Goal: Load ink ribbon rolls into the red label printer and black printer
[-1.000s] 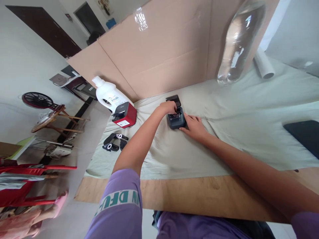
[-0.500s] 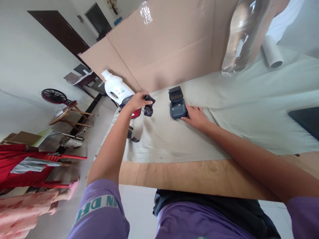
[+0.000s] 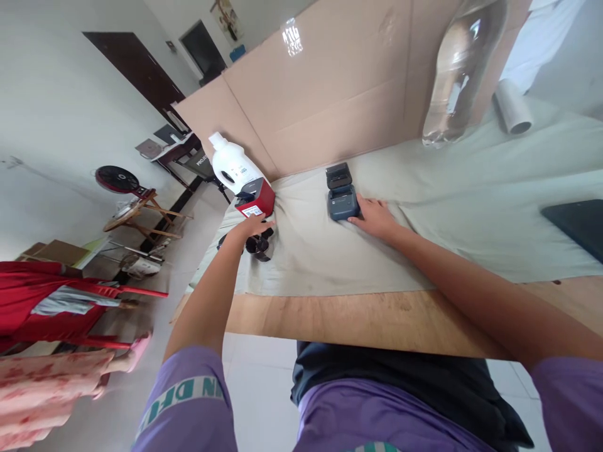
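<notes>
Covering black parts (image 3: pixel 260 246), left hand (image 3: pixel 252 225), grip unclear

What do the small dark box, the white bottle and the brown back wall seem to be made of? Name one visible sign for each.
Dark box: probably moulded plastic, matt, with rounded edges. White bottle: plastic, smooth with a slight sheen. Brown wall: cardboard, dull, with straight fold creases.

Home room, makeshift setup: cloth-draped plywood bench (image 3: pixel 330 320), cardboard backdrop (image 3: pixel 330 94) beyond the right hand (image 3: pixel 374 216); fan (image 3: pixel 116 179) and dark door (image 3: pixel 136 69) off left of the left hand (image 3: pixel 252 226).
</notes>
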The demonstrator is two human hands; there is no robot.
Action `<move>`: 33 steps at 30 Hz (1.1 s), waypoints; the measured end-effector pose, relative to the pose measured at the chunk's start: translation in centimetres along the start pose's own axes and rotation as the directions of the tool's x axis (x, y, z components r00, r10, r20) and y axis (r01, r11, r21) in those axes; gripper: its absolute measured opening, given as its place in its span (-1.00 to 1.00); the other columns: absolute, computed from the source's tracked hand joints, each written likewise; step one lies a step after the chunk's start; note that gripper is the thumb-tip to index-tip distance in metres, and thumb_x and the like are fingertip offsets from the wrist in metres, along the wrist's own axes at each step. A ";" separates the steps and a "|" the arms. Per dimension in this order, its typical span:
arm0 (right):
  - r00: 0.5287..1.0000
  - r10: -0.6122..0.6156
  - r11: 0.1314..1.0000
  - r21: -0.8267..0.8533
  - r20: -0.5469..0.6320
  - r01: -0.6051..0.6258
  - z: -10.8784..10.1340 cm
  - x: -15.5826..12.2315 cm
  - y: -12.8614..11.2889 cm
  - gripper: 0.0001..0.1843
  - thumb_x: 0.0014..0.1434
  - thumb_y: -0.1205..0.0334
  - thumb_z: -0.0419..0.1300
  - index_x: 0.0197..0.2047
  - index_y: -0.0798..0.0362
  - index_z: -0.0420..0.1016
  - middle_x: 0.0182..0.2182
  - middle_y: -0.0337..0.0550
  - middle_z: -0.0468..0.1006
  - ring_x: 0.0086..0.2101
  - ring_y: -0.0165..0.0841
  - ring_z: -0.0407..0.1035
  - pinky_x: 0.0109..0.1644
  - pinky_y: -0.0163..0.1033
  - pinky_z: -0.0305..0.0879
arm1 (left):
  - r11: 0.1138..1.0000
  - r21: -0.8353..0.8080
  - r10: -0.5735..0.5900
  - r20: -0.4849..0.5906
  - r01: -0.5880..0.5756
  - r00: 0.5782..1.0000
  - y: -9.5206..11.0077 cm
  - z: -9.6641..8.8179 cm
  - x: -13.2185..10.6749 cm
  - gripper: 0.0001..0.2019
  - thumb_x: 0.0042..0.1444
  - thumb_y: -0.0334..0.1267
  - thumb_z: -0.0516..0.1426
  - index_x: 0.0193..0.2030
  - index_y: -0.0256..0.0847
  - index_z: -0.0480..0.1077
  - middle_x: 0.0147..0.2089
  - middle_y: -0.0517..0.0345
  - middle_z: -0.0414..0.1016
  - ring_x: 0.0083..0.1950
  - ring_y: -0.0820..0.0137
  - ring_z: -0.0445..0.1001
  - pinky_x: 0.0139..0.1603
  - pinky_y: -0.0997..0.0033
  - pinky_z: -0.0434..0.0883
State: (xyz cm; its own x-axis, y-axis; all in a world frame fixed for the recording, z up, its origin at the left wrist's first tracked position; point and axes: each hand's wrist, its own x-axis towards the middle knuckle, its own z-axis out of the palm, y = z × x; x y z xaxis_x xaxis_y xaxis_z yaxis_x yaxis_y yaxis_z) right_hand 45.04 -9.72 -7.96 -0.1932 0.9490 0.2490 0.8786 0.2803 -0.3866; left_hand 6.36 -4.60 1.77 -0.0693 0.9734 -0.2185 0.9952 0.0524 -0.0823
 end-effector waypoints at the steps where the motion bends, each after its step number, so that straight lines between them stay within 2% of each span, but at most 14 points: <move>1: 1.000 0.001 1.000 -0.001 -0.003 -0.001 0.0 0.0 0.0 -0.22 0.27 -0.04 0.08 0.40 0.27 0.07 0.15 0.31 0.48 0.12 0.16 0.30 0.15 0.11 0.11 | 1.000 -0.003 -0.015 -0.043 0.015 0.999 -0.4 -0.3 -0.2 -0.45 0.27 0.10 0.04 0.29 -0.16 0.31 0.37 -0.19 0.32 0.34 0.00 0.33 0.19 0.10 0.36; 3: 1.000 -0.001 1.000 -0.001 -0.004 0.001 0.0 0.0 0.0 -0.20 0.26 -0.04 0.08 0.40 0.28 0.06 0.14 0.31 0.49 0.12 0.16 0.30 0.16 0.11 0.11 | 0.998 -0.013 -0.070 -0.120 0.069 0.990 -1.4 -1.0 -0.7 -0.47 0.34 0.06 -0.04 0.32 -0.17 0.26 0.37 -0.19 0.31 0.36 0.02 0.31 0.21 0.08 0.35; 5: 1.000 -0.003 1.000 0.000 -0.006 0.003 0.1 0.1 0.0 -0.21 0.26 -0.04 0.08 0.40 0.28 0.07 0.14 0.31 0.49 0.12 0.16 0.30 0.15 0.11 0.11 | 0.990 -0.018 -0.139 -0.139 0.137 0.981 -2.4 -1.1 -1.3 -0.51 0.30 0.01 0.05 0.26 -0.21 0.34 0.27 -0.21 0.42 0.29 0.00 0.38 0.17 0.08 0.38; 7: 1.000 -0.007 1.000 0.005 -0.009 0.007 0.1 0.1 0.0 -0.23 0.26 -0.04 0.08 0.39 0.26 0.09 0.14 0.31 0.49 0.11 0.15 0.31 0.15 0.12 0.12 | 0.984 -0.022 -0.176 -0.104 0.175 0.979 -3.0 -0.7 -1.9 -0.59 0.18 -0.11 0.19 0.12 -0.23 0.45 0.08 -0.16 0.57 0.14 0.03 0.49 0.08 0.13 0.42; 10: 1.000 -0.010 1.000 0.010 -0.004 0.010 0.1 -0.1 0.0 -0.23 0.26 -0.03 0.08 0.38 0.29 0.10 0.14 0.32 0.49 0.10 0.16 0.31 0.14 0.14 0.13 | 0.986 -0.036 -0.167 -0.082 0.164 0.983 -3.3 -0.1 -3.0 -0.69 0.09 -0.30 0.24 0.00 -0.25 0.53 -0.19 -0.02 0.64 -0.06 0.16 0.57 -0.04 0.27 0.43; 12: 1.000 -0.008 1.000 0.018 -0.030 0.008 -0.1 -0.4 -0.1 -0.19 0.24 -0.03 0.11 0.39 0.31 0.09 0.17 0.32 0.46 0.10 0.18 0.30 0.14 0.16 0.15 | 0.989 -0.044 -0.149 -0.127 0.144 0.981 -3.1 -0.5 -3.8 -0.68 0.08 -0.34 0.23 0.01 -0.27 0.53 -0.23 -0.01 0.64 -0.08 0.18 0.57 -0.05 0.30 0.42; 14: 0.992 -0.028 0.999 0.033 -0.122 0.032 -0.7 -0.6 -0.6 -0.18 0.23 -0.01 0.13 0.41 0.28 0.09 0.25 0.30 0.39 0.13 0.19 0.26 0.15 0.18 0.16 | 0.991 -0.048 -0.132 -0.213 0.125 0.968 -2.2 -1.4 -5.0 -0.66 0.08 -0.34 0.22 0.03 -0.25 0.53 -0.16 -0.05 0.63 -0.04 0.14 0.55 -0.05 0.28 0.41; 17: 0.949 -0.112 0.979 0.129 -0.293 0.156 -2.2 -0.6 -2.3 -0.37 0.24 0.06 0.13 0.30 0.18 0.31 0.23 0.21 0.41 0.16 0.13 0.25 0.19 0.17 0.15 | 0.998 -0.037 -0.055 -0.413 0.043 0.909 1.2 -2.5 -7.7 -0.67 0.12 -0.30 0.17 0.05 -0.16 0.50 -0.02 -0.06 0.57 0.00 0.10 0.53 -0.07 0.26 0.41; 19: 0.942 -0.120 0.912 0.340 -0.314 0.229 -3.4 -0.4 -4.1 -0.54 0.24 0.07 0.14 0.14 0.10 0.48 0.06 0.12 0.54 0.05 -0.01 0.36 0.16 0.09 0.23 | 0.995 0.001 0.084 -0.562 -0.101 0.823 4.9 -2.3 -9.8 -0.70 0.13 -0.30 0.16 0.02 -0.12 0.48 0.02 -0.04 0.52 -0.05 0.13 0.54 -0.11 0.28 0.41; 21: 0.974 -0.111 0.754 0.622 -0.196 0.211 -4.3 -0.3 -5.9 -0.59 0.20 0.05 0.19 0.07 0.03 0.52 -0.05 0.01 0.59 -0.10 -0.15 0.45 0.02 -0.03 0.36 | 0.962 0.016 0.223 -0.625 -0.273 0.748 9.3 -1.2 -11.6 -0.72 0.14 -0.29 0.17 0.02 -0.10 0.44 -0.01 0.00 0.49 -0.07 0.17 0.53 -0.13 0.31 0.41; 23: 0.987 -0.156 0.564 0.817 -0.041 0.123 -4.8 -0.4 -7.3 -0.53 0.15 0.03 0.24 0.10 0.00 0.49 -0.05 -0.05 0.58 -0.20 -0.25 0.47 -0.12 -0.13 0.41 | 0.910 -0.017 0.303 -0.653 -0.413 0.694 13.6 0.2 -12.8 -0.71 0.16 -0.31 0.17 0.03 -0.12 0.39 -0.03 0.01 0.49 -0.03 0.19 0.51 -0.11 0.31 0.41; 26: 0.988 -0.154 0.431 0.899 -0.017 0.083 -4.6 -0.6 -7.9 -0.60 0.07 0.09 0.29 -0.02 0.03 0.54 -0.11 -0.10 0.59 -0.17 -0.26 0.48 -0.08 -0.14 0.42 | 0.850 -0.081 0.311 -0.720 -0.521 0.620 18.4 2.3 -13.2 -0.68 0.17 -0.32 0.18 0.07 -0.18 0.32 -0.03 -0.04 0.50 0.03 0.17 0.47 0.00 0.25 0.41; 30: 0.997 -0.002 0.430 0.900 -0.080 0.073 -3.7 -0.4 -6.2 -0.69 -0.04 0.29 0.27 -0.16 0.05 0.55 -0.15 -0.11 0.61 -0.06 -0.21 0.48 0.14 -0.04 0.36 | 0.799 -0.163 0.269 -0.764 -0.579 0.586 20.4 4.2 -12.4 -0.63 0.15 -0.29 0.21 0.10 -0.16 0.32 0.06 -0.08 0.52 0.15 0.09 0.43 0.14 0.10 0.37; 33: 0.996 0.066 0.421 0.907 -0.057 0.024 -3.1 -0.1 -5.0 -0.62 -0.09 0.37 0.24 -0.13 0.04 0.54 -0.11 -0.11 0.62 -0.03 -0.20 0.48 0.17 -0.01 0.34 | 0.721 -0.345 0.138 -0.779 -0.601 0.612 20.1 5.3 -11.8 -0.39 0.07 -0.21 0.28 0.25 -0.17 0.23 0.23 -0.13 0.44 0.26 0.07 0.39 0.23 0.07 0.35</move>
State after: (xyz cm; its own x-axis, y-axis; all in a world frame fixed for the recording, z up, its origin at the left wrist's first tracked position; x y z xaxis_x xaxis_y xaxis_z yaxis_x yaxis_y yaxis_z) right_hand 41.98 -11.68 -3.27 -0.1096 0.9556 0.2736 -0.0303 0.2719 -0.9618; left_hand 26.85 -16.22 -2.51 0.1482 0.7769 0.6119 0.7825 -0.4705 0.4079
